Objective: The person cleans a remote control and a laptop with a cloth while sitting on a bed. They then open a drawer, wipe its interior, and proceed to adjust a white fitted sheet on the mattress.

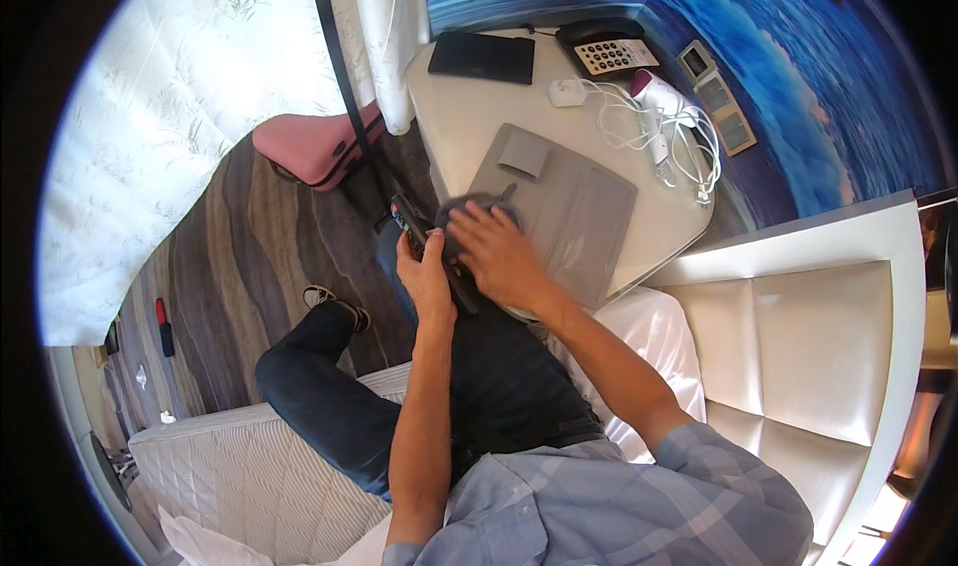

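Note:
My left hand (pixel 427 279) is closed round a dark remote control (pixel 407 222) with small coloured buttons, held above my leg at the table's near left edge. Beside it, my right hand (pixel 496 257) lies with fingers stretched out over a dark grey, soft-looking piece (pixel 514 214). Most of that piece is hidden under the hand, and I cannot make out its kind. Under it, a flat grey folder-like case (pixel 569 202) rests on the table, carrying a small grey square pad (pixel 524 154).
The pale table (pixel 454 107) also bears a black flat case (pixel 482 58), a telephone (pixel 611 55), a white adapter (pixel 567 92), tangled white cables (pixel 689 152) and a white hair dryer (pixel 664 97). A pink suitcase (pixel 309 147) stands on the floor by the curtain. A padded headboard (pixel 808 336) is at right.

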The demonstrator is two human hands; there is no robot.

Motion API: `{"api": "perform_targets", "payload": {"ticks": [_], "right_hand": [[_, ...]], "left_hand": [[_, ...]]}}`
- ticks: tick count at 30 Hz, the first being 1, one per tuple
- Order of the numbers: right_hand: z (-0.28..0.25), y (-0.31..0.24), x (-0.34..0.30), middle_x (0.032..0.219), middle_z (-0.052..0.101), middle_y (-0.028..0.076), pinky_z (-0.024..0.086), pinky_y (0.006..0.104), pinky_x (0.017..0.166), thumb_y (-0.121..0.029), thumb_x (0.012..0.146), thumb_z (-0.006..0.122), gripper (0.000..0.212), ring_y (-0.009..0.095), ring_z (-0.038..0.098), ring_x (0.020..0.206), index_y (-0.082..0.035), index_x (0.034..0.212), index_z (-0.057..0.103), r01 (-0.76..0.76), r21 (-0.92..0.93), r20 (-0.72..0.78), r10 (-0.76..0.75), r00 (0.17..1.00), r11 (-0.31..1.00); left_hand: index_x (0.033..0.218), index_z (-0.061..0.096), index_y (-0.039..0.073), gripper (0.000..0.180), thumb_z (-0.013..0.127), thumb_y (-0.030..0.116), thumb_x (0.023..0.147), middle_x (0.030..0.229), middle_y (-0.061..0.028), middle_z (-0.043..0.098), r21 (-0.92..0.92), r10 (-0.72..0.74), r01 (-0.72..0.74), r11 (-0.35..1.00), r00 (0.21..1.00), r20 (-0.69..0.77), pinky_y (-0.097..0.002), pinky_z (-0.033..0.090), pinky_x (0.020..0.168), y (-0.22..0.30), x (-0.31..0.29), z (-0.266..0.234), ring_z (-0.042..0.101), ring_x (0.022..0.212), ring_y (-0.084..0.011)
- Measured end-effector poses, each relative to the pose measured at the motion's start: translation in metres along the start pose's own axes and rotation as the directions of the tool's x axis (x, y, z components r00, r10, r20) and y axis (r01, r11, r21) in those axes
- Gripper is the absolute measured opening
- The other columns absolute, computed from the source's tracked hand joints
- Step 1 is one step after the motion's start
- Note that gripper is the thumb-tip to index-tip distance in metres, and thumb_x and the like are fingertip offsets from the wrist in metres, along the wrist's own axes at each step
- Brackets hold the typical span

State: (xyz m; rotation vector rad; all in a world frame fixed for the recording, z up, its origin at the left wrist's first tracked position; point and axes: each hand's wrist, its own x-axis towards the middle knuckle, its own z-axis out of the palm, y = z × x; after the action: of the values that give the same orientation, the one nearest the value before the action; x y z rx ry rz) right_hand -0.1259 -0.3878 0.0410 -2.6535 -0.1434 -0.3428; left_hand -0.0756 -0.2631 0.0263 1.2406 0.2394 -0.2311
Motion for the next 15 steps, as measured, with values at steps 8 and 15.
{"api": "perform_targets", "payload": {"ticks": [8,15], "right_hand": [[-0.016,-0.006,-0.052,0.142,0.047,0.01,0.025,0.0472,0.113,-0.016,0.087,0.06,0.046,0.028,0.037,0.136,-0.003,0.13,0.054,-0.172,-0.108,-0.02,0.171,0.985,0.979],[0.009,0.008,0.002,0.139,0.05,0.012,0.026,0.0475,0.112,-0.013,0.088,0.057,0.042,0.031,0.039,0.134,-0.002,0.128,0.055,-0.181,-0.114,-0.16,0.162,0.974,0.977]], "left_hand": [[0.105,0.055,0.002,0.023,0.064,0.018,0.09,0.09,-0.0079,0.064,-0.052,-0.018,0.021,0.998,0.998,0.061,-0.0262,0.046,0.049,0.008,-0.006,-0.014,0.059,0.06,-0.0126],[0.113,0.059,-0.002,0.041,0.073,0.021,0.082,0.09,-0.0081,0.065,0.214,0.004,-0.021,0.977,0.997,0.078,-0.0276,0.048,0.058,0.013,-0.01,-0.012,0.061,0.067,-0.0152]]}}
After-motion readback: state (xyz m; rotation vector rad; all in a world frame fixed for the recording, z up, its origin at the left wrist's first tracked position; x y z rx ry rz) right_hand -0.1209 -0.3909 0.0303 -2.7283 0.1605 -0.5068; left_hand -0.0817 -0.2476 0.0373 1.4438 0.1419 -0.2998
